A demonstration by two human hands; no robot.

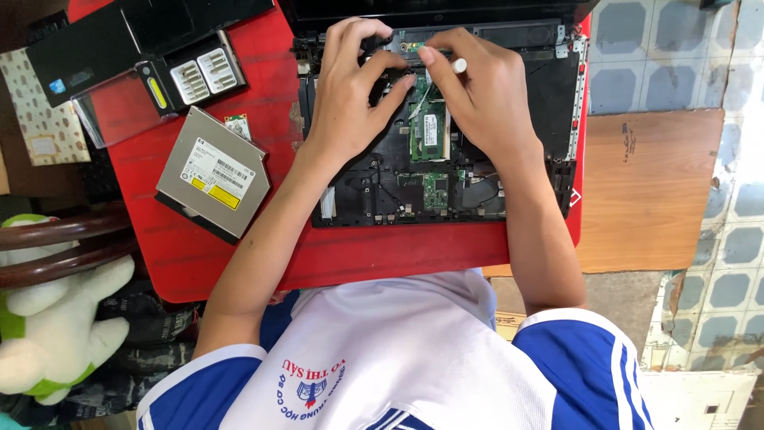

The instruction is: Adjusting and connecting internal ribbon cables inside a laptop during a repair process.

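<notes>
The person's white and blue shirt (414,358) fills the bottom of the view, and both bare forearms reach from it over a red table (199,247) to an opened laptop (382,187) whose cover is off, so the dark inside with its green boards shows. The left hand (346,87) rests on the upper middle of the laptop with its fingers curled and spread a little, the tips pressing down near the top edge beside a small green board (415,46); whether they pinch anything I cannot tell. The right hand (477,87) has thumb and forefinger closed together on a thin white-tipped tool (459,65), likely a small screwdriver, pointed at that same spot by the hinge. Just below the hands sits a green memory stick (430,131) in its slot. To the left on the table lie a flat grey disc drive (213,171), a clear box of screwdriver bits (191,78) and a black cover panel (151,36). I judge the step in hand to be working a small screw or connector at the top edge, the left hand steadying the part; the next move calls for keeping the tool tip seated squarely and the board held so nothing slips into the gaps below
</notes>
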